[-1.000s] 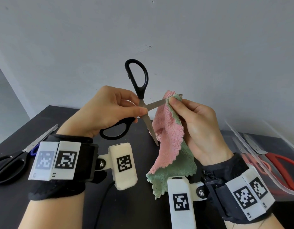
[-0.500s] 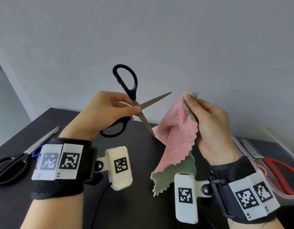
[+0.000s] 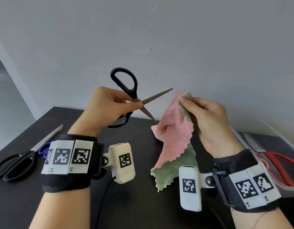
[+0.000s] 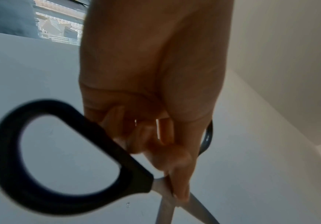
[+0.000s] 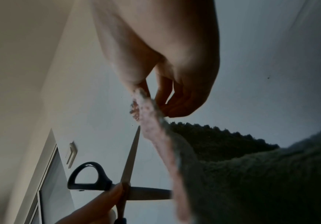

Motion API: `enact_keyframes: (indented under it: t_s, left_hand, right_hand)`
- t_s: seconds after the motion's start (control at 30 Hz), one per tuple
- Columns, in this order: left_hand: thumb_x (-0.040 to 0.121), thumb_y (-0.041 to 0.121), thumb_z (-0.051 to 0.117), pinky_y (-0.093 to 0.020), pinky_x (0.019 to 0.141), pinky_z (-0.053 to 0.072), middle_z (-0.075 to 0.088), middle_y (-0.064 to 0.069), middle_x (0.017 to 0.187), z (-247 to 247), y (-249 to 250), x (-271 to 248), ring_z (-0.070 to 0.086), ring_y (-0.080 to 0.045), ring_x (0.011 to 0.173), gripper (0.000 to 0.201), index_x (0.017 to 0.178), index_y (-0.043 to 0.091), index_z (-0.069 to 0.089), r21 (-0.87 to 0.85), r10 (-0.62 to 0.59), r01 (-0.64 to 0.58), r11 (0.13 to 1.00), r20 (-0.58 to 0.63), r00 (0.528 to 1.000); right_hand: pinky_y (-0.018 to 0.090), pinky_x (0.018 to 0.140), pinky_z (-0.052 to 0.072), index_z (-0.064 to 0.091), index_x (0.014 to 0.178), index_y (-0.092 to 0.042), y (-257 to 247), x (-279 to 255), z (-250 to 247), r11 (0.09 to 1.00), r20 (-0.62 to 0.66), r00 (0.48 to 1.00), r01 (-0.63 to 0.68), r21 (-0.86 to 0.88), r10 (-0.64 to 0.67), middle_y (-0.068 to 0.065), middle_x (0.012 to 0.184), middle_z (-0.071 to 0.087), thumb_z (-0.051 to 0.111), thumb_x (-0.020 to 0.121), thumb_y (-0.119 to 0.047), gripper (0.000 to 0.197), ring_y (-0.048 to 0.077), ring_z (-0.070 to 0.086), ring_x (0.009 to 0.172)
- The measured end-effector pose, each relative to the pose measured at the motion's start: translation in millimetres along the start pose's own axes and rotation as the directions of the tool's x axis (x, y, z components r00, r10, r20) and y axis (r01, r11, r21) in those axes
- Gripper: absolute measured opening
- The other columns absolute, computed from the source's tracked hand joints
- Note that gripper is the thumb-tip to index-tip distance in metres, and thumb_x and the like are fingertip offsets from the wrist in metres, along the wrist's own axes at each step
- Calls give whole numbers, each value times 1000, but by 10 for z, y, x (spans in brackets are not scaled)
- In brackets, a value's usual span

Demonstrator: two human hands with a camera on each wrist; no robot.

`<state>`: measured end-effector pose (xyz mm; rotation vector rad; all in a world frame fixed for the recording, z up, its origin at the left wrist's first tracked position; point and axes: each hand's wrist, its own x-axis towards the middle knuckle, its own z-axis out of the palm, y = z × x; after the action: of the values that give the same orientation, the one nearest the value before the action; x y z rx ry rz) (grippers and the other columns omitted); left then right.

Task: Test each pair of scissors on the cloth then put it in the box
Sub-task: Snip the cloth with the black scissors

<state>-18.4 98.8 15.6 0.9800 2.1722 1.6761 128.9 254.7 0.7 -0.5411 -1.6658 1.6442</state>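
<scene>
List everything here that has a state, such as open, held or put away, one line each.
Black scissors: blades open, held by left hand.
Cloth: hanging, top corner pinched by right hand.
Red scissors: in the clear box.
Scissors on table: lying closed.

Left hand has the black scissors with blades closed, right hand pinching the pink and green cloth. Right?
Not quite: the black scissors in the left hand have their blades spread wide open, not closed, as the head view shows. The right hand does pinch the pink and green cloth.
</scene>
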Motion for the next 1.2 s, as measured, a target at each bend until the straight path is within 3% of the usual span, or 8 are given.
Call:
enact_keyframes:
  t_s: [0.07, 0.2, 0.37, 0.47, 0.67, 0.9, 1.07, 1.2]
  left_hand:
    - [77, 22, 77, -27, 63, 42, 69, -1, 59, -6, -4, 7, 47, -18, 57, 2, 75, 24, 76, -10, -16, 16, 1000, 3, 1000]
    - [82, 16, 72, -22, 62, 47, 75, -1, 74, 12, -17, 27, 57, -10, 47, 2, 83, 15, 73, -79, -8, 7, 997, -22, 1000]
    - [86, 8, 65, -18, 66, 54, 76, -3, 90, -11, 5, 19, 73, -17, 78, 12, 95, 13, 70, -325, 55, -51, 944, 1, 999]
    - [82, 6, 63, -22, 73, 55, 74, -10, 98, -58, 28, -28, 73, -24, 87, 20, 100, 10, 70, -434, 143, -111, 894, 42, 989]
    - [90, -13, 46, -22, 76, 54, 74, -8, 94, -70, -26, -114, 72, -23, 87, 32, 96, 7, 71, -446, 213, -148, 883, 99, 972]
    - [91, -14, 46, -18, 72, 54, 66, -10, 100, -62, -48, -340, 69, -14, 83, 34, 109, 7, 65, -438, 117, -28, 899, 176, 977]
    - [88, -19, 45, -20, 75, 55, 61, -15, 112, -134, 7, -482, 69, -15, 88, 40, 118, 2, 60, -504, 15, 115, 856, 246, 969]
    - [85, -30, 33, -25, 77, 58, 57, -18, 114, -172, 7, -560, 69, -18, 94, 54, 129, -5, 50, -533, -61, 230, 814, 315, 947]
  right_hand:
    - [32, 75, 54, 76, 77, -16, 6, 11, -11, 1000, 2, 1000, -20, 5, 20, 7, 84, 75, 67, 86, -14, 13, 19, 71, 82]
    - [30, 75, 55, 75, 87, -11, 28, 27, -62, 997, 67, 996, -62, -40, 64, 9, 87, 74, 68, 84, -14, 8, 19, 69, 82]
    - [10, 52, 44, 71, 94, -4, 25, 20, -84, 990, 157, 984, -68, -121, 87, 3, 78, 70, 66, 84, -6, 11, 1, 63, 61]
    - [7, 45, 39, 69, 93, -2, 19, 4, -90, 991, 159, 983, -78, -112, 96, 3, 74, 66, 65, 84, -2, 10, -3, 55, 46]
    - [12, 46, 39, 70, 95, -4, 27, -5, -119, 975, 192, 963, -161, -155, 190, 9, 86, 68, 65, 85, -6, 12, 5, 58, 59]
    - [35, 77, 38, 72, 98, -6, 4, -89, -162, 953, 184, 948, -221, -208, 260, 8, 91, 69, 67, 84, -10, 15, 23, 54, 83]
    - [24, 65, 40, 71, 98, -8, -27, -219, -141, 947, 190, 936, -264, -184, 298, 2, 85, 67, 66, 86, -12, 14, 11, 54, 70]
    - [21, 60, 40, 70, 99, -7, 5, -302, -158, 946, 151, 939, -289, -147, 310, 1, 82, 66, 65, 87, -11, 14, 9, 53, 67]
